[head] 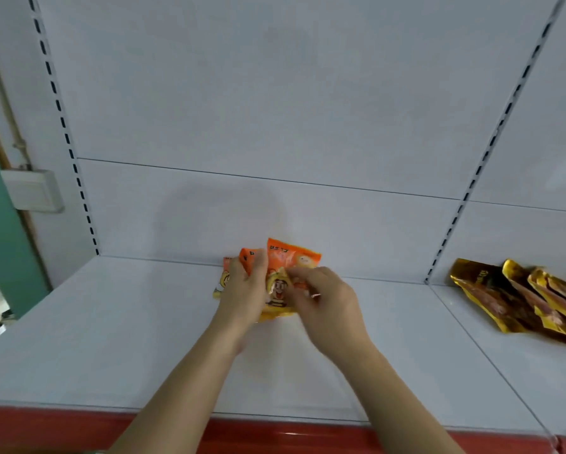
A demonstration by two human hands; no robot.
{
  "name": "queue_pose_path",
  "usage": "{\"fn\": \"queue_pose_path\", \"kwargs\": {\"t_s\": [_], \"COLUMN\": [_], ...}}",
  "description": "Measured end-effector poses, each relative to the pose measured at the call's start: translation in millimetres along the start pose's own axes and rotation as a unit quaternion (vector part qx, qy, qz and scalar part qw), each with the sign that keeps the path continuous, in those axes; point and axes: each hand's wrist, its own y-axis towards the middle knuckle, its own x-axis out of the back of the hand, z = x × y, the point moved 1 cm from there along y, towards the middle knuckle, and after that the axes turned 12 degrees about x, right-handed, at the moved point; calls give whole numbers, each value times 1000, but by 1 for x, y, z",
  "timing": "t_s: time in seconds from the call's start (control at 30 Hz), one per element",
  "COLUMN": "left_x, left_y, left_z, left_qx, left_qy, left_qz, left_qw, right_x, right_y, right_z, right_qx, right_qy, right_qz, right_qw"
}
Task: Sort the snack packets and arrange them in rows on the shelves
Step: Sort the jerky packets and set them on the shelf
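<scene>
left hand (242, 290) grips orange snack packets (293, 257), fingers curled over their left side | right hand (321, 299) pinches front yellow packet (278, 296) | bunch stands upright at shelf (111, 339) back edge, mid-width, against rear panel | gold packets (517, 296) lie overlapping on neighbouring shelf section, right back corner

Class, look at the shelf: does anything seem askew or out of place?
Yes. The gold packets at the right lie overlapping and slanted, not in a row. The orange packets are fanned unevenly in both hands.
</scene>
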Motion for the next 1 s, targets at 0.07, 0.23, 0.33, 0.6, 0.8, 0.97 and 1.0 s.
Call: {"fn": "queue_pose_path", "kwargs": {"t_s": [0.07,0.23,0.33,0.6,0.8,0.97,1.0], "left_x": [3,30,44,59,62,81,86], "left_y": [-1,6,7,7,5,2,2], "left_z": [-1,-5,-2,-2,-5,-11,-12], "left_qx": [-3,2,4,4,-12,18,1], "left_qy": [-3,-17,-14,3,8,-77,-66], "left_qz": [7,-46,-72,-73,-65,7,-8], "left_qw": [1000,999,997,997,998,997,998], "right_x": [-7,-1,-16,-18,-38,-62,-62], "right_y": [-1,23,37,36,22,22,24], "right_z": [6,-12,-33,-27,27,45,48], "right_qx": [67,-112,-215,-142,50,159,159], "right_qy": [1,26,-169,-150,40,3,35], "right_qz": [18,20,151,59,-26,-7,-3], "right_qw": [998,993,950,977,998,987,987]}}
